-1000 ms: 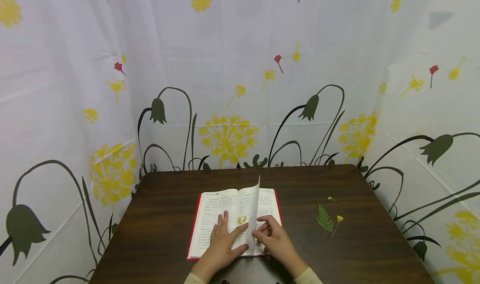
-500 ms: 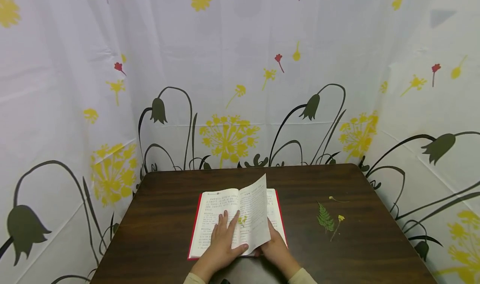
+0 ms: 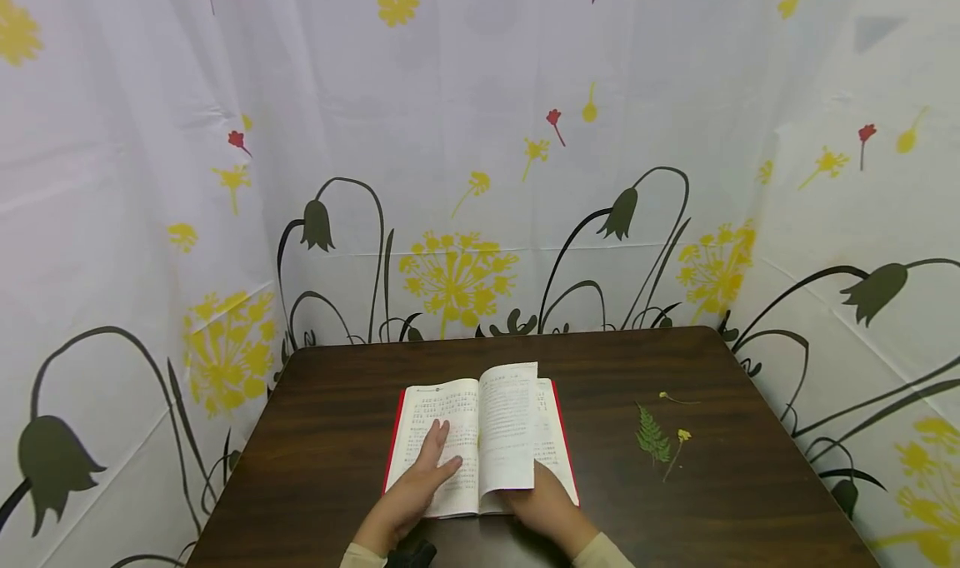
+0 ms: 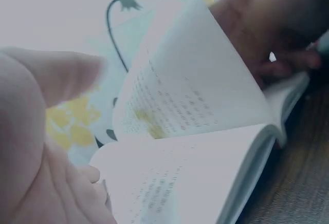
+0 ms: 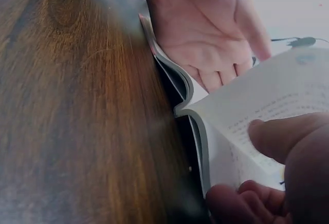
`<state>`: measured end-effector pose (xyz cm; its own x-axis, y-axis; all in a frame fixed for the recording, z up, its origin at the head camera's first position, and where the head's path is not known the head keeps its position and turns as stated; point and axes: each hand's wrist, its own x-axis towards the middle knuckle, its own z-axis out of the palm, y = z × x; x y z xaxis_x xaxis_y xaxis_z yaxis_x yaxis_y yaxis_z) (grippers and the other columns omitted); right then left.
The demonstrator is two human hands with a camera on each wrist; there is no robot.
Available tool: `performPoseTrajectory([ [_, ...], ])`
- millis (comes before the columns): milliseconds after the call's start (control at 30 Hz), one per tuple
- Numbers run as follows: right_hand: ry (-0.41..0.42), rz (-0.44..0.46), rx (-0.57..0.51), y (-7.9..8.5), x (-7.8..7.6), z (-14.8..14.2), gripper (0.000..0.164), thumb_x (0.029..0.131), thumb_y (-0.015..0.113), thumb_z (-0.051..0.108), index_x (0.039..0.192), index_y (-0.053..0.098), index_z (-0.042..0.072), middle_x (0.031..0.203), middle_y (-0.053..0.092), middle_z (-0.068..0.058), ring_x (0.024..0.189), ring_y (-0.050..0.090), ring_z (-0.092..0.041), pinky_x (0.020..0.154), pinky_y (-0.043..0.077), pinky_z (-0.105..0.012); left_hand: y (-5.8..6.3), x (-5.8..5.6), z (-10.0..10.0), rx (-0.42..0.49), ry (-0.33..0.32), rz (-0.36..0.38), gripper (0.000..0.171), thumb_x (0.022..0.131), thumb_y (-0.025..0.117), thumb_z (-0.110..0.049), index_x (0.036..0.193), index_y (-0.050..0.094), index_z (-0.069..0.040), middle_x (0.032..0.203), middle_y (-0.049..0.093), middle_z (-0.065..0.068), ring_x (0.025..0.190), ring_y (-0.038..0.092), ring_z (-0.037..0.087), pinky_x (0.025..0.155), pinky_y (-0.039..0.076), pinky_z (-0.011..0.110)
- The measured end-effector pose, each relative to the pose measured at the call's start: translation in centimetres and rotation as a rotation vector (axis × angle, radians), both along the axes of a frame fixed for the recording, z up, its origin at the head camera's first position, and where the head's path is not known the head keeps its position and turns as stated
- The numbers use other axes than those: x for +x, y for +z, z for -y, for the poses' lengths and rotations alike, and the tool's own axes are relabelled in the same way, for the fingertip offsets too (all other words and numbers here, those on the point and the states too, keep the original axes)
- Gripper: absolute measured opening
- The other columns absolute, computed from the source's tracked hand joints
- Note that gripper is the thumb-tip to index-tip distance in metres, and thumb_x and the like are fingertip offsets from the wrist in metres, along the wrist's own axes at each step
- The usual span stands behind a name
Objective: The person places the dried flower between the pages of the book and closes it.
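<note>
An open book (image 3: 437, 402) with a red cover lies on the table, one page (image 3: 510, 426) raised from its right half. My left hand (image 3: 420, 476) is over the left page with fingers extended. Behind the raised page, my right hand (image 3: 547, 501) is partly hidden; in the right wrist view its thumb (image 5: 277, 136) overlaps the page's underside, and its fingers (image 5: 247, 201) are loosely bent with a gap to the thumb. A yellow patch (image 4: 149, 124), like a small flower, shows near the book's fold in the left wrist view.
Right of the book lie a green fern leaf (image 3: 652, 435) and two small yellow flowers on thin stems, one nearer (image 3: 683, 436) and one farther back (image 3: 664, 395). A white curtain (image 3: 495, 135) printed with flowers hangs behind the dark wooden table (image 3: 315, 451).
The raised page has swung left over the right half, hiding the yellow flower in the head view. My right hand has slipped behind it. My left hand has drawn back leftward from the fold.
</note>
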<state>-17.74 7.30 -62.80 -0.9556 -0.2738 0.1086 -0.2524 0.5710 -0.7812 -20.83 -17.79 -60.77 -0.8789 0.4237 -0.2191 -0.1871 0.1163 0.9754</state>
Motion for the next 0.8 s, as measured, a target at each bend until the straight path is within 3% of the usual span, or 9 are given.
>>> performPoseTrajectory([
  [100, 0.017, -0.053, 0.115, 0.3, -0.2, 0.3, 0.039, 0.103, 0.072, 0.051, 0.135, 0.071, 0.027, 0.126, 0.074, 0.006, 0.107, 0.069, -0.009, 0.088, 0.061, -0.037, 0.1, -0.3, 0.7, 0.100, -0.016, 0.066, 0.088, 0.118, 0.040, -0.048, 0.173, -0.018, -0.011, 0.184, -0.016, 0.012, 0.168, -0.026, 0.039, 0.131, -0.015, 0.068],
  [233, 0.054, -0.055, 0.203, 0.9, -0.3, 0.7, 0.046, 0.099, 0.077, 0.047, 0.142, 0.069, 0.033, 0.096, 0.058, 0.011, 0.072, 0.049, -0.004, 0.061, 0.046, -0.025, 0.0, -0.6, 1.5, 0.192, -0.045, 0.082, 0.091, 0.114, 0.017, -0.066, 0.171, -0.023, -0.008, 0.184, -0.018, 0.012, 0.168, -0.026, 0.037, 0.130, -0.021, 0.066],
  [333, 0.077, -0.078, 0.248, 1.3, -0.2, 0.9, 0.059, 0.098, 0.080, 0.042, 0.154, 0.061, 0.038, 0.088, 0.045, 0.010, 0.062, 0.037, -0.002, 0.054, 0.035, -0.022, -0.3, -0.7, 2.0, 0.258, -0.084, 0.070, 0.096, 0.109, 0.009, -0.073, 0.169, -0.028, -0.008, 0.183, -0.020, 0.015, 0.168, -0.028, 0.035, 0.130, -0.024, 0.065],
  [433, 0.083, -0.091, 0.279, 1.6, -0.1, 1.1, 0.065, 0.098, 0.081, 0.040, 0.157, 0.057, 0.043, 0.088, 0.041, 0.009, 0.060, 0.032, -0.002, 0.053, 0.032, -0.021, -0.4, -0.7, 2.2, 0.297, -0.073, 0.079, 0.096, 0.106, 0.008, -0.076, 0.174, -0.015, -0.012, 0.184, 0.000, 0.019, 0.171, 0.004, 0.037, 0.138, 0.003, 0.059],
  [500, 0.080, -0.095, 0.307, 1.7, 0.0, 1.1, 0.062, 0.098, 0.081, 0.040, 0.156, 0.059, 0.045, 0.088, 0.040, 0.008, 0.060, 0.030, -0.003, 0.052, 0.031, -0.022, -0.5, -0.6, 2.3, 0.323, -0.067, 0.087, 0.094, 0.105, 0.005, -0.075, 0.175, -0.006, -0.014, 0.179, 0.014, 0.024, 0.163, 0.024, 0.037, 0.132, 0.023, 0.053],
  [567, 0.080, -0.085, 0.330, 1.7, 0.1, 1.3, 0.060, 0.098, 0.081, 0.040, 0.154, 0.060, 0.046, 0.088, 0.039, 0.008, 0.059, 0.029, -0.004, 0.051, 0.030, -0.022, -0.5, -0.6, 2.3, 0.351, -0.039, 0.108, 0.090, 0.106, 0.004, -0.074, 0.176, 0.000, -0.018, 0.171, 0.026, 0.026, 0.150, 0.037, 0.034, 0.122, 0.034, 0.045],
  [667, 0.084, -0.078, 0.361, 1.6, 0.1, 1.5, 0.059, 0.098, 0.080, 0.041, 0.153, 0.060, 0.048, 0.088, 0.039, 0.008, 0.058, 0.030, -0.006, 0.051, 0.030, -0.023, -0.2, -0.7, 2.4, 0.408, -0.002, 0.125, 0.084, 0.112, 0.010, -0.068, 0.174, -0.006, -0.015, 0.175, 0.015, 0.020, 0.160, 0.020, 0.032, 0.132, 0.022, 0.049],
  [733, 0.086, -0.069, 0.373, 1.6, 0.0, 1.6, 0.059, 0.098, 0.079, 0.042, 0.153, 0.060, 0.049, 0.088, 0.040, 0.007, 0.057, 0.032, -0.006, 0.051, 0.030, -0.024, 0.3, -0.8, 2.5, 0.411, 0.073, 0.138, 0.079, 0.117, 0.022, -0.060, 0.174, -0.004, -0.012, 0.177, 0.011, 0.019, 0.163, 0.012, 0.031, 0.135, 0.012, 0.052],
  [800, 0.085, -0.064, 0.383, 1.5, -0.1, 1.6, 0.059, 0.098, 0.079, 0.044, 0.154, 0.059, 0.050, 0.089, 0.040, 0.007, 0.057, 0.033, -0.007, 0.051, 0.031, -0.024, 0.9, -0.9, 2.6, 0.343, 0.169, 0.117, 0.077, 0.118, 0.036, -0.051, 0.172, 0.004, -0.006, 0.177, 0.014, 0.021, 0.165, 0.013, 0.033, 0.135, 0.012, 0.054],
])
